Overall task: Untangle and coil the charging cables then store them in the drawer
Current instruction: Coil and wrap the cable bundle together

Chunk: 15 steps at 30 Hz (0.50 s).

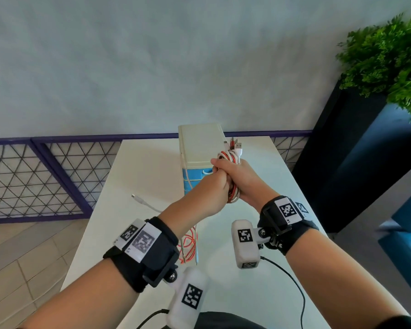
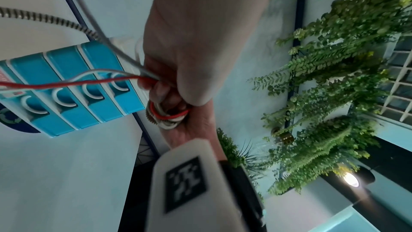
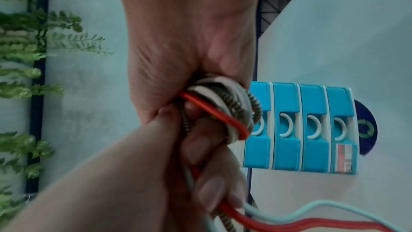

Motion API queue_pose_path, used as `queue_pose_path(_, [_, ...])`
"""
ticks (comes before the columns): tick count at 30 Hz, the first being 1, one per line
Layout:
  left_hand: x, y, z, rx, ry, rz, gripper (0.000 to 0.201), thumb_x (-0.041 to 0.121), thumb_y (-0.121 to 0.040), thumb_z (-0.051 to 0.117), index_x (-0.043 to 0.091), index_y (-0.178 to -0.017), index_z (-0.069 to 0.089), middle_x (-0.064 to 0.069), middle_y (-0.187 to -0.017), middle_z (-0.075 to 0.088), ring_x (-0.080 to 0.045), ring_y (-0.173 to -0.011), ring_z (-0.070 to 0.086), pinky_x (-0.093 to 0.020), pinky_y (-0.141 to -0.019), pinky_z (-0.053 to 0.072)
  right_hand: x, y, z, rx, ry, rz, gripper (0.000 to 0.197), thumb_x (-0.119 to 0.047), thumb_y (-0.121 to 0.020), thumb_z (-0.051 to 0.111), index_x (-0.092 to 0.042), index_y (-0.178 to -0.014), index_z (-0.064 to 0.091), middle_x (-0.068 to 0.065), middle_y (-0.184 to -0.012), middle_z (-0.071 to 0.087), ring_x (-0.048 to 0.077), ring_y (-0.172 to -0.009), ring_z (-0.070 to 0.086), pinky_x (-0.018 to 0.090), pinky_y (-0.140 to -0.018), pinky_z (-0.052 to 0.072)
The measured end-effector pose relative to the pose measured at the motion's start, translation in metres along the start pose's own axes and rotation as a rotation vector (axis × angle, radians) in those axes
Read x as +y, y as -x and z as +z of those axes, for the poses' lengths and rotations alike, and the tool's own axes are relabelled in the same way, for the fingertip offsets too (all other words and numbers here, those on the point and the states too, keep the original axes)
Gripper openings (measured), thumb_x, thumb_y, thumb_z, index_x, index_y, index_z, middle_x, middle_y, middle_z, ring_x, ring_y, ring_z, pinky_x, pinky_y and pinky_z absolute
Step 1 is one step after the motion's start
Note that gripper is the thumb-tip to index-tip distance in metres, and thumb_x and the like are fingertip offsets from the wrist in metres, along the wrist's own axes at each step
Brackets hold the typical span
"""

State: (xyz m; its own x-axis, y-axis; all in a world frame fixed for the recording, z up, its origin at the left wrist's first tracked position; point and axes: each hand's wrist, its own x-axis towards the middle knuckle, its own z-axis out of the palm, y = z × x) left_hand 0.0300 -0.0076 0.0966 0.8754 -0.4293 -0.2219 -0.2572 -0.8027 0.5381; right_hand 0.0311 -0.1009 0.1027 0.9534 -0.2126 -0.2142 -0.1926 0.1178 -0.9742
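Both hands meet above the white table (image 1: 140,176), just in front of the drawer unit (image 1: 199,143). My right hand (image 1: 243,180) grips a coiled bundle of cables (image 1: 230,155), red, white and braided, with USB plugs sticking up from the top. In the right wrist view that coil (image 3: 218,108) shows wrapped loops against the palm. My left hand (image 1: 220,182) pinches the loose strands (image 2: 107,77) beside the coil. Their tails (image 1: 188,243) hang down onto the table. Another white cable (image 1: 145,204) lies on the table to the left. The unit's blue drawers (image 3: 298,130) are all closed.
The drawer unit stands at the table's far edge against a purple mesh railing (image 1: 45,176). A dark planter with a green plant (image 1: 389,60) stands to the right of the table. Wrist camera wires trail over the near table edge.
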Motion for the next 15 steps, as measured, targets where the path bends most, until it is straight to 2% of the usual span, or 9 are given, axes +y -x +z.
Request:
queue_pose_path(1, [-0.004, 0.000, -0.010, 0.065, 0.167, 0.119, 0.027, 0.010, -0.100, 0.035, -0.002, -0.122, 0.045, -0.017, -0.107, 0.060, -0.021, -0.093, 0.061, -0.030, -0.089, 0.048, 0.002, -0.002, 0.000, 0.032, 0.021, -0.001, 0.027, -0.029, -0.080, 0.072, -0.006, -0.091, 0.062, 0.008, -0.074, 0.064, 0.021, -0.071, 0.065, 0.031, -0.065, 0.052])
queue_pose_path(2, [0.001, 0.008, -0.018, 0.007, 0.262, 0.163, 0.034, 0.017, -0.102, 0.028, 0.000, -0.128, 0.041, -0.018, -0.116, 0.059, -0.026, -0.103, 0.061, -0.036, -0.092, 0.048, 0.003, -0.003, 0.001, 0.051, 0.032, -0.008, 0.031, -0.030, -0.080, 0.072, -0.005, -0.094, 0.063, 0.009, -0.076, 0.064, 0.022, -0.073, 0.066, 0.032, -0.067, 0.053])
queue_pose_path(3, [-0.006, 0.015, -0.028, -0.009, 0.280, 0.157, 0.036, 0.022, -0.103, 0.026, 0.003, -0.129, 0.041, -0.018, -0.116, 0.060, -0.028, -0.102, 0.062, -0.040, -0.090, 0.049, 0.004, -0.003, 0.002, 0.063, 0.032, -0.017, 0.031, -0.031, -0.081, 0.071, -0.004, -0.094, 0.064, 0.010, -0.077, 0.065, 0.022, -0.074, 0.066, 0.033, -0.069, 0.054])
queue_pose_path(5, [-0.008, 0.016, -0.029, -0.084, 0.195, 0.152, 0.038, 0.036, -0.102, 0.026, 0.009, -0.113, 0.050, -0.016, -0.092, 0.068, -0.024, -0.076, 0.066, -0.035, -0.072, 0.051, 0.003, -0.004, 0.001, 0.087, -0.023, -0.045, 0.022, -0.025, -0.086, 0.067, -0.004, -0.082, 0.063, 0.011, -0.073, 0.064, 0.020, -0.070, 0.066, 0.032, -0.069, 0.055])
queue_pose_path(7, [-0.015, 0.019, -0.029, -0.179, 0.146, 0.146, 0.044, 0.042, -0.100, 0.027, 0.010, -0.092, 0.056, -0.008, -0.075, 0.065, -0.016, -0.059, 0.062, -0.030, -0.065, 0.046, 0.003, -0.006, -0.001, 0.101, -0.135, -0.057, 0.019, -0.019, -0.090, 0.063, -0.006, -0.077, 0.062, 0.010, -0.072, 0.067, 0.021, -0.075, 0.069, 0.036, -0.078, 0.058])
queue_pose_path(9, [-0.023, 0.019, -0.025, -0.218, 0.116, 0.164, 0.046, 0.042, -0.101, 0.027, 0.010, -0.086, 0.057, -0.005, -0.072, 0.063, -0.014, -0.060, 0.059, -0.028, -0.067, 0.044, 0.003, -0.006, -0.003, 0.082, -0.181, -0.055, 0.017, -0.021, -0.091, 0.063, -0.004, -0.088, 0.064, 0.011, -0.087, 0.073, 0.023, -0.090, 0.071, 0.041, -0.086, 0.057])
queue_pose_path(12, [-0.028, 0.017, -0.016, -0.283, 0.079, 0.170, 0.050, 0.044, -0.101, 0.023, 0.011, -0.084, 0.058, 0.002, -0.069, 0.061, -0.015, -0.069, 0.057, -0.028, -0.072, 0.045, 0.005, -0.006, 0.000, 0.037, -0.199, -0.052, 0.028, -0.031, -0.091, 0.062, -0.009, -0.109, 0.061, 0.010, -0.110, 0.073, 0.020, -0.105, 0.068, 0.039, -0.083, 0.055])
queue_pose_path(15, [-0.035, 0.012, -0.013, -0.260, 0.021, 0.201, 0.052, 0.048, -0.100, 0.023, 0.015, -0.082, 0.060, 0.008, -0.074, 0.062, -0.013, -0.080, 0.055, -0.037, -0.094, 0.040, 0.005, -0.005, 0.001, 0.014, -0.313, -0.067, 0.043, -0.037, -0.091, 0.061, -0.007, -0.120, 0.055, 0.013, -0.111, 0.072, 0.022, -0.108, 0.067, 0.043, -0.093, 0.051])
